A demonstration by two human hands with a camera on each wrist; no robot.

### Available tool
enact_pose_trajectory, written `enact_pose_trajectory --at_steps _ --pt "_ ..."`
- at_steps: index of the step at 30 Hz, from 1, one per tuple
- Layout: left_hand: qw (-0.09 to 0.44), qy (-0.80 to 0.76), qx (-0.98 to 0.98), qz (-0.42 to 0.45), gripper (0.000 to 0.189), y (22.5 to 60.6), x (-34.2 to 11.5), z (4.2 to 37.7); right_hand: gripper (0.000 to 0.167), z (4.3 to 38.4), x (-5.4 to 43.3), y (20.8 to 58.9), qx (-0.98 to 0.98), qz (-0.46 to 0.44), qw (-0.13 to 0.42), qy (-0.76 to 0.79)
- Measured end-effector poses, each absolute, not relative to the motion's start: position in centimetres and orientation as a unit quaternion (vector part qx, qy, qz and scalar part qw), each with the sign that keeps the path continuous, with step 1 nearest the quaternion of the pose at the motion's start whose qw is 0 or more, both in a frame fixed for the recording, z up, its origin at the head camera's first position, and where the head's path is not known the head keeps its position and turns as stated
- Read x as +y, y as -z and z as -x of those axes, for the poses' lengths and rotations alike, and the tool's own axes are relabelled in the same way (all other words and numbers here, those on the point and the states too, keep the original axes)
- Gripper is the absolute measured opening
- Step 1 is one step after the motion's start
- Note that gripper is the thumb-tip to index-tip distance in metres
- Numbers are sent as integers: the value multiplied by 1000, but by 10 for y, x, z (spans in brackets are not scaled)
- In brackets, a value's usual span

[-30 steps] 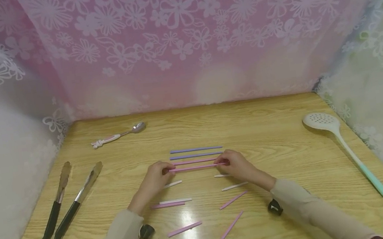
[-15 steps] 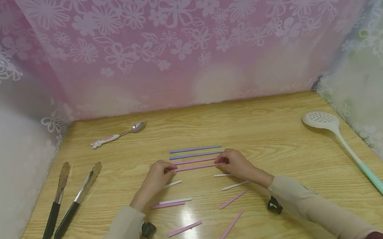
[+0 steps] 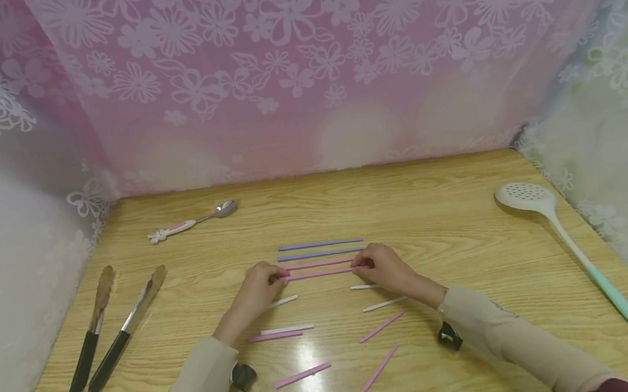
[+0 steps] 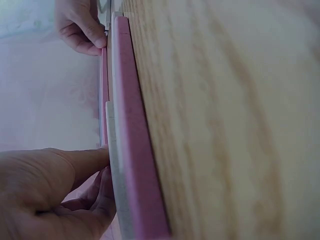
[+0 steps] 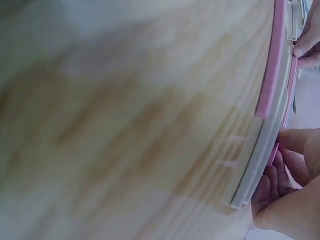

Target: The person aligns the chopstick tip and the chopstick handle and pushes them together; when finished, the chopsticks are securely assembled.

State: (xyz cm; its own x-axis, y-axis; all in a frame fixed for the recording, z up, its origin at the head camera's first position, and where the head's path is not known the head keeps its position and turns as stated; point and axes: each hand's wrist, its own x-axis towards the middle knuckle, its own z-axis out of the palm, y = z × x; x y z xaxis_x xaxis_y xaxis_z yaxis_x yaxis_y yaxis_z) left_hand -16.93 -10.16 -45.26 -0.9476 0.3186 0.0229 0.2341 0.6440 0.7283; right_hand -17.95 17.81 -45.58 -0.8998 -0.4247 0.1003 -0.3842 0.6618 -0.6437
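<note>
My left hand and right hand each pinch an end of a long pink chopstick lying crosswise at the table's middle. Fingertips hide both of its ends. Just behind it lies a second pink chopstick, parallel, its right end close to the right fingers. Two blue chopsticks lie beyond, in the same direction. In the left wrist view, a short pink chopstick piece and a white piece cross in front of the left fingers. Pale pieces lie before the right hand in the right wrist view.
Several short white and pink chopstick pieces are scattered nearer the body. Black-handled tongs lie at left, a spoon at back left. A slotted skimmer lies at right. Patterned curtains enclose the table's back and sides.
The left fingertips have shifted slightly right along the pink chopstick, and its left end is now covered. Otherwise both hands stay nearly still, keeping their pinch.
</note>
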Motion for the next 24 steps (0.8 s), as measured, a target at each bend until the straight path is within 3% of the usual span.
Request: enact_pose_trajectory --at_steps 16,24 --pt "59 -423 895 -126 23 450 -124 157 14 172 187 443 909 172 25 378" --pt "65 -432 886 -152 22 447 -139 141 19 160 198 433 905 149 56 395"
